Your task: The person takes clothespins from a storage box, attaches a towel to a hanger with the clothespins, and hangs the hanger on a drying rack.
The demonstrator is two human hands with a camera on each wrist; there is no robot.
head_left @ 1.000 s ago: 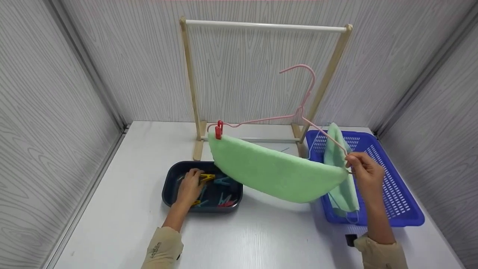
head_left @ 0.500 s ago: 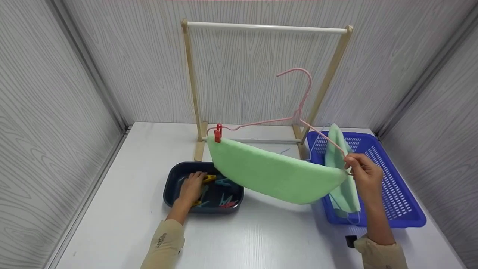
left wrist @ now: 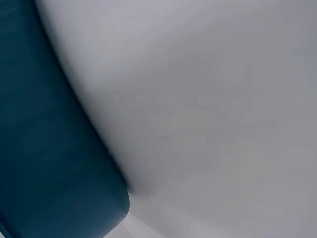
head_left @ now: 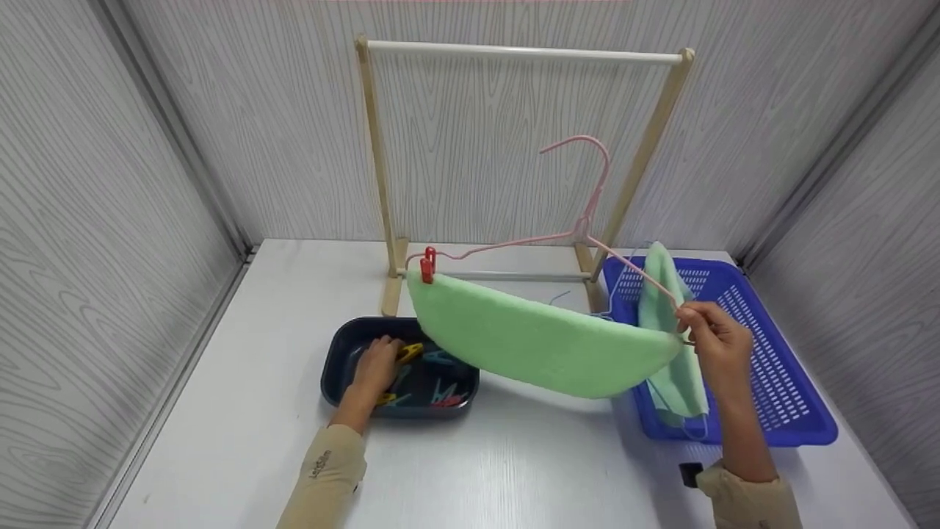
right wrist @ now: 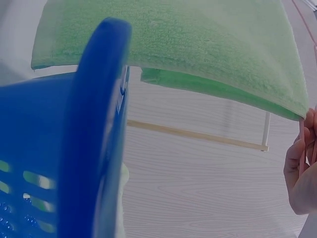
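In the head view, my right hand (head_left: 720, 345) pinches the right end of a pink clothes hanger (head_left: 540, 239), whose hook stands up and points left. A folded green towel (head_left: 543, 334) hangs along the hanger's lower bar. A red clothespin (head_left: 427, 266) fastens its left corner. The right corner lies against my right fingers. My left hand (head_left: 377, 367) reaches into a dark tray (head_left: 339, 389), its curled fingertips at one end of a yellow clothespin (head_left: 410, 353). In the right wrist view, fingers (right wrist: 297, 156) hold the pink wire beside the towel (right wrist: 208, 44).
Several more clothespins (head_left: 444, 393) lie in the tray. A blue basket (head_left: 797, 375) at the right holds another green cloth (head_left: 679, 382) and a blue wire hanger (head_left: 613, 290). A wooden rack (head_left: 371, 132) with a white top rod (head_left: 521, 51) stands behind the towel.
The hanger's hook has dipped slightly down and left, and the clipped corner has sunk a little. My left hand stays in the tray, while the yellow clothespin at its fingertips has tilted.
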